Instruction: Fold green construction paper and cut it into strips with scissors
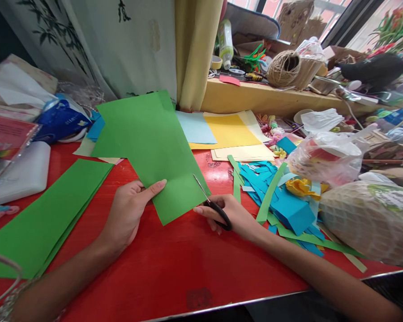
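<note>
A large green paper sheet point(161, 138) is held up at a tilt over the red table. My left hand point(130, 208) pinches its lower left edge, with the thumb on top. In my right hand point(226, 214) are scissors point(219, 214) with black handles, gripped at the sheet's lower right edge. One blade lies over the front of the paper; the other blade is hidden behind it. More green paper point(50, 214), cut or folded into long pieces, lies left of my left hand.
Blue and green paper scraps point(282, 201) are heaped right of my right hand, beside a net-covered bundle point(369, 219). Yellow paper point(231, 129) lies behind the sheet. A white plastic case point(23, 174) sits at left. Twine point(284, 69) stands on the cluttered ledge.
</note>
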`<state>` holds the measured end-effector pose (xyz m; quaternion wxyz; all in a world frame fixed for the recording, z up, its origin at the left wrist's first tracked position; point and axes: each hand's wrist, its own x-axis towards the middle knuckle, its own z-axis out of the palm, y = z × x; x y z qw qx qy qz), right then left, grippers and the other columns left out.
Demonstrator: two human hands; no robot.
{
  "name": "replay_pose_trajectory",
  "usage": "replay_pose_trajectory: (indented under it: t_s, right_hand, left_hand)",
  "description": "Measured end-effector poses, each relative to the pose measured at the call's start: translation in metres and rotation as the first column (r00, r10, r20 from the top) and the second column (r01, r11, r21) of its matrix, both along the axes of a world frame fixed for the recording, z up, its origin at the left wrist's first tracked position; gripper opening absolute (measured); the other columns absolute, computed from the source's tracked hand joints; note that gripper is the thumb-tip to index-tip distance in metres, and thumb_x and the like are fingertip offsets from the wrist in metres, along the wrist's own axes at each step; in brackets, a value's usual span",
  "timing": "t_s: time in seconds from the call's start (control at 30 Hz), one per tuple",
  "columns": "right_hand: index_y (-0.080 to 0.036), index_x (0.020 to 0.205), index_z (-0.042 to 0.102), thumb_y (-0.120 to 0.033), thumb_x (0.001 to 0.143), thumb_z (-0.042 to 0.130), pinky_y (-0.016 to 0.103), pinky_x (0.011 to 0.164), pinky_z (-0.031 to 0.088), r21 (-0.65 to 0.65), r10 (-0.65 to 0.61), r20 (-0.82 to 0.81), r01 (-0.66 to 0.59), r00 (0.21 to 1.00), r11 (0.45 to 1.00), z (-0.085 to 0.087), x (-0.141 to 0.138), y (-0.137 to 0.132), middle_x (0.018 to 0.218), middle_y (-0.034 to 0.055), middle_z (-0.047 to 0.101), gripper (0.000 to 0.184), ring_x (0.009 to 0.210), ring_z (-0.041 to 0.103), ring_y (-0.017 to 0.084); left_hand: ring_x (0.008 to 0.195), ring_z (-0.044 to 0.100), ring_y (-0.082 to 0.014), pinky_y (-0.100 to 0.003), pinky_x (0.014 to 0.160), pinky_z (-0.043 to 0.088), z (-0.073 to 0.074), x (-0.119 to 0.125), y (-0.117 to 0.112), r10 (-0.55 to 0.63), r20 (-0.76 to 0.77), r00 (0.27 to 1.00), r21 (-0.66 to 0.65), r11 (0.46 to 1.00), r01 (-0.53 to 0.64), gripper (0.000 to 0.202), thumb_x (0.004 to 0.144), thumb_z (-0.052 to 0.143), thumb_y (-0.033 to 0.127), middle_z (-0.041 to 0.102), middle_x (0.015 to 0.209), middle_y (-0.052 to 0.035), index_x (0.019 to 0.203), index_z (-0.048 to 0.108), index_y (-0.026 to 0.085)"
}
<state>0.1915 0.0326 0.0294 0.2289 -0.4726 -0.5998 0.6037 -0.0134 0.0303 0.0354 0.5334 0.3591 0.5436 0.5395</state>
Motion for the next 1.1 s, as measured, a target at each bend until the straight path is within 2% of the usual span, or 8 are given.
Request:
replay_pose_trajectory:
  t_s: [0.27, 0.63, 0.77, 0.93, 1.1]
  right_hand:
    - [-0.017, 0.049, 0.049, -0.049, 0.076, 0.059, 0.021, 0.045, 0.036, -0.001, -0.003, 0.06, 0.003, 0.998, 1.0, 0.0024, 0.0017, -0.0001, 0.047, -0.0005, 0.054, 0.043, 0.041, 0.05, 0.007]
    - [-0.017, 0.052, 0.047, -0.041, 0.074, 0.064, 0.021, 0.041, 0.034, -0.016, -0.027, -0.014, 0.026, 1.0, 1.0, 0.0016, -0.0003, -0.0008, 0.046, -0.0027, 0.053, 0.036, 0.038, 0.047, 0.006]
    - [-0.017, 0.053, 0.048, -0.043, 0.073, 0.064, 0.02, 0.04, 0.033, -0.03, -0.023, -0.03, 0.022, 0.999, 0.999, -0.0021, 0.0015, 0.0006, 0.046, -0.0024, 0.054, 0.037, 0.038, 0.047, 0.006]
    - [-0.016, 0.05, 0.05, -0.049, 0.076, 0.059, 0.02, 0.042, 0.034, -0.002, -0.004, 0.004, 0.004, 1.0, 1.0, -0.0022, 0.0034, 0.0014, 0.047, -0.0004, 0.054, 0.043, 0.041, 0.05, 0.007]
    - [-0.016, 0.049, 0.048, -0.049, 0.076, 0.06, 0.02, 0.041, 0.032, 0.0, -0.009, 0.006, 0.009, 1.0, 1.0, -0.0006, 0.0022, 0.0013, 0.046, -0.0014, 0.053, 0.044, 0.04, 0.048, 0.006]
  left_hand:
    - [0.087, 0.065, -0.0207, -0.03, 0.078, 0.053, 0.0002, 0.002, -0.0017, -0.076, -0.018, 0.997, -0.005, 0.997, 0.076, 0.024, 0.067, 0.071, 0.032, 0.072, 0.087, -0.0049, 0.084, 0.068, 0.015]
    - [0.083, 0.066, -0.019, -0.028, 0.076, 0.054, -0.0018, 0.0007, -0.0006, -0.064, -0.022, 0.998, -0.005, 0.998, 0.064, 0.02, 0.067, 0.072, 0.032, 0.072, 0.084, -0.0036, 0.078, 0.068, 0.015]
    - [0.084, 0.066, -0.0189, -0.028, 0.078, 0.053, -0.001, 0.0014, -0.0008, -0.085, -0.016, 0.996, -0.003, 0.996, 0.085, 0.021, 0.068, 0.071, 0.032, 0.072, 0.087, -0.0039, 0.082, 0.069, 0.016]
    - [0.081, 0.066, -0.0184, -0.027, 0.076, 0.054, -0.002, 0.0033, -0.0036, -0.138, -0.024, 0.99, -0.042, 0.99, 0.137, 0.017, 0.068, 0.071, 0.032, 0.073, 0.082, -0.0031, 0.074, 0.069, 0.017]
    - [0.082, 0.066, -0.0182, -0.025, 0.075, 0.054, -0.0028, 0.0032, -0.0041, -0.141, -0.013, 0.99, -0.045, 0.989, 0.14, 0.015, 0.068, 0.071, 0.03, 0.073, 0.082, -0.0024, 0.076, 0.069, 0.017]
